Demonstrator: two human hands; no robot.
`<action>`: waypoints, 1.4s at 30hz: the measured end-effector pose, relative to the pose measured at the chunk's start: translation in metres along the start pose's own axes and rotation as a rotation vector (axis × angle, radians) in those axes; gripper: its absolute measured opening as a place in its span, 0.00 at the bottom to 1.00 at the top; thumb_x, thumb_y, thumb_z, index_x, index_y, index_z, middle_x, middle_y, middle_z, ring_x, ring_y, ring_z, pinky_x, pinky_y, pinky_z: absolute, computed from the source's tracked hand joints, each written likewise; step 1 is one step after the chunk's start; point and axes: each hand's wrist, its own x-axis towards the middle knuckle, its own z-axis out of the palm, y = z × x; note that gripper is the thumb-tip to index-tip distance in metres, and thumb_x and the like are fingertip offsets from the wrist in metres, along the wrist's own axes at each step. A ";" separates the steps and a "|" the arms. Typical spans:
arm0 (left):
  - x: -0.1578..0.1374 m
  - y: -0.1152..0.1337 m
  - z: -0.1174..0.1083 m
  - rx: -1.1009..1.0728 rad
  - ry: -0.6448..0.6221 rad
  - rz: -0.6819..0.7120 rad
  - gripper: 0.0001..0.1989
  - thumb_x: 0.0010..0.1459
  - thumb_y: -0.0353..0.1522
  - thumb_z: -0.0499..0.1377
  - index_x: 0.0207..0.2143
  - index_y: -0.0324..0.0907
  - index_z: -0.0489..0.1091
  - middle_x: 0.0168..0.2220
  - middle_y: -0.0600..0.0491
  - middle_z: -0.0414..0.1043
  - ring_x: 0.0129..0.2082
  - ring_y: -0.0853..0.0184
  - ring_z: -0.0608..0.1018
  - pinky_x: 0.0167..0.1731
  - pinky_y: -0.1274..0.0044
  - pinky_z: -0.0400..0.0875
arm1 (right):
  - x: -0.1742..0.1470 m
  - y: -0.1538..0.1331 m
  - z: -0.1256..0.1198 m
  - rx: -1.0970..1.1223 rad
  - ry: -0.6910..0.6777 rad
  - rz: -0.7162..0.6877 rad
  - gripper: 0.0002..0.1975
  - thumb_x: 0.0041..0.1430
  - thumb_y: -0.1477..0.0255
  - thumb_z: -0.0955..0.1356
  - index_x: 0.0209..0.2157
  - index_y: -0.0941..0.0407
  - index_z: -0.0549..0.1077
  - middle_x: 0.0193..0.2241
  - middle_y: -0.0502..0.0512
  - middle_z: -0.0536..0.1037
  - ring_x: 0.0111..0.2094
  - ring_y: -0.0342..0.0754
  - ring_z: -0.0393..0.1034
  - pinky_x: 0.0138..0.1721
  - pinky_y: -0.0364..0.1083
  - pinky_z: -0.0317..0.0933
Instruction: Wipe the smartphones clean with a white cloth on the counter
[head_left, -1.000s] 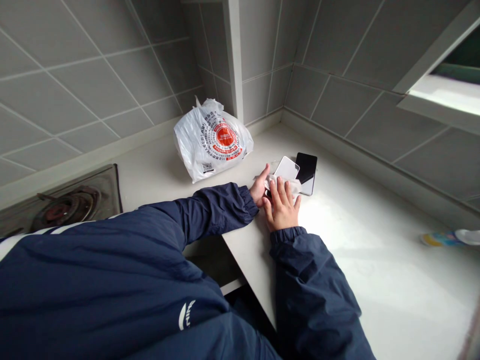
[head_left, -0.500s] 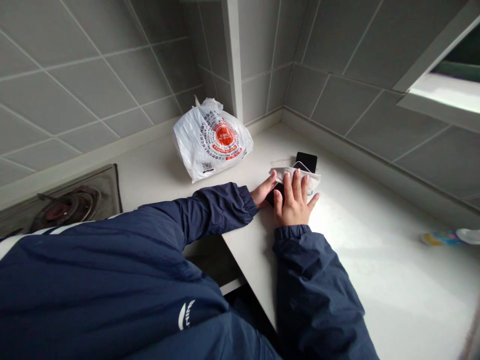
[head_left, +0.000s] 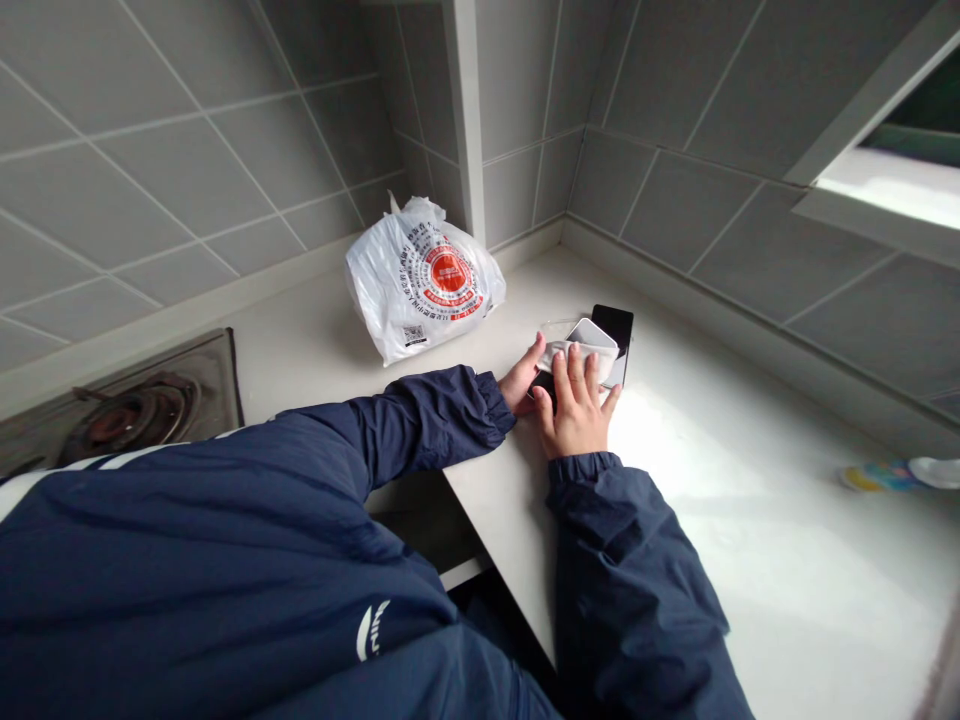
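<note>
My left hand point(head_left: 520, 380) grips the near left edge of a smartphone point(head_left: 592, 332), thumb along its side. Its dark near end shows between my hands, and its far end reflects white light. My right hand point(head_left: 576, 408) lies flat, fingers stretched, on a white cloth or wipe point(head_left: 602, 362) spread across the phone's middle. Under my palm, part of the phone is hidden. Just beyond and to the right, a second black phone point(head_left: 615, 320) lies on the counter, partly covered. A clear phone case point(head_left: 556, 329) shows behind the cloth, partly covered too.
A white plastic bag point(head_left: 427, 280) with red print sits by the wall on the white counter point(head_left: 675, 520). At left is a gas stove point(head_left: 135, 415). A small colourful bottle point(head_left: 892, 474) lies at the far right. Grey tiled walls meet behind the counter.
My right hand and the cloth have slid left and slightly toward me over the phone. More of the phone's far end and of the second phone now shows. My left hand has barely moved.
</note>
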 end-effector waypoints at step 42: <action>-0.002 -0.003 -0.038 0.561 -0.100 -0.066 0.36 0.67 0.56 0.48 0.60 0.40 0.73 0.37 0.42 0.82 0.38 0.54 0.84 0.52 0.61 0.73 | 0.015 0.009 -0.032 -0.106 -0.051 0.077 0.37 0.72 0.54 0.55 0.74 0.56 0.42 0.75 0.64 0.44 0.75 0.65 0.37 0.62 0.79 0.48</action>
